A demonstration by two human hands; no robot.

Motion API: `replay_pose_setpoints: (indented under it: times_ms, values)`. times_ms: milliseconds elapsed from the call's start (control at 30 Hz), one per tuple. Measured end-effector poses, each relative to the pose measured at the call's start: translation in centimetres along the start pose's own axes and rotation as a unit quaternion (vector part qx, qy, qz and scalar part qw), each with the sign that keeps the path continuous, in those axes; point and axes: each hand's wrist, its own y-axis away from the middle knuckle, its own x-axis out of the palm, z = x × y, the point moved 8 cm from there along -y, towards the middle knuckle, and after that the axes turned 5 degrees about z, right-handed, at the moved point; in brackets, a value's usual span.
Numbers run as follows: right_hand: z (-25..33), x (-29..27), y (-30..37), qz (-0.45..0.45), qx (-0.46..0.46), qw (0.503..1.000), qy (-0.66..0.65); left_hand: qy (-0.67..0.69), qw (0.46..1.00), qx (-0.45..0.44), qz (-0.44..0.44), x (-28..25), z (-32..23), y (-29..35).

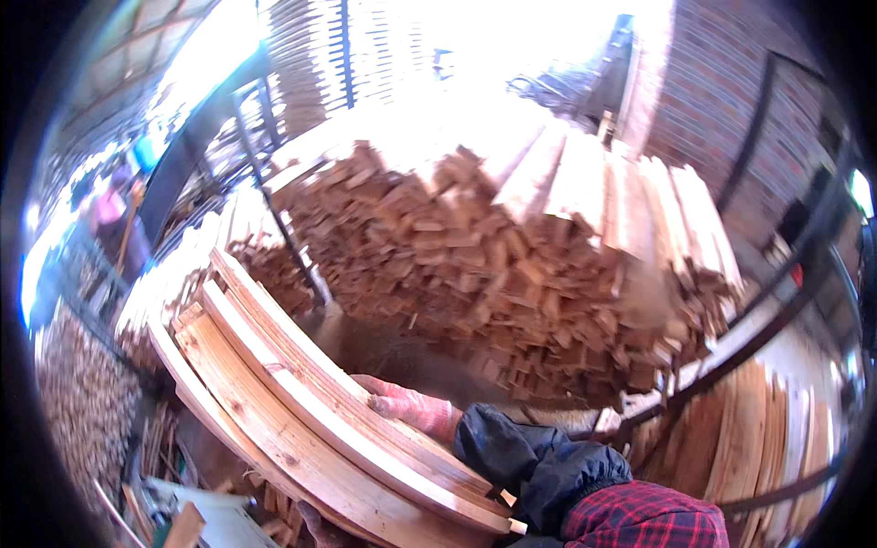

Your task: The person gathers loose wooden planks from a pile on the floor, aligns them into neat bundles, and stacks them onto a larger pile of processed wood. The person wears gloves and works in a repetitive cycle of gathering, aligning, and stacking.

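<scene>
A bundle of several long, pale wooden boards (274, 402) runs from the upper left to the bottom middle, its lengths curved by the lens. My right hand (406, 406), in a pinkish-red work glove, is closed on the far edge of the bundle. Its arm wears a dark sleeve cover over red-and-black checked cloth. At the near underside of the boards shows a small part of my left hand (320, 527), in a dark glove, pressed against them; most of it is hidden beneath the wood.
Beyond the boards rises a big stack of cut timber (438, 247), slightly blurred. Dark metal bars (283, 219) frame it. More planks (758, 438) stand at the lower right, beside a brick wall (722, 91) farther back. Another person (119, 219) is at the far left.
</scene>
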Motion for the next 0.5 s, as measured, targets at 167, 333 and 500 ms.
replay_pose_setpoints:
  times_ms: [167,333,500]
  values:
    - [6.7,2.3,6.7,-0.128,-0.092,0.987,0.033,-0.069,0.987,-0.047,0.136,9.5,-5.5,2.5]
    - [16.9,1.0,14.3,-0.223,-0.176,0.958,0.037,-0.034,0.961,-0.063,0.266,18.5,-4.7,0.5]
    - [27.7,-3.1,23.1,-0.315,-0.229,0.919,0.056,-0.049,0.906,-0.065,0.416,37.4,-3.5,2.4]
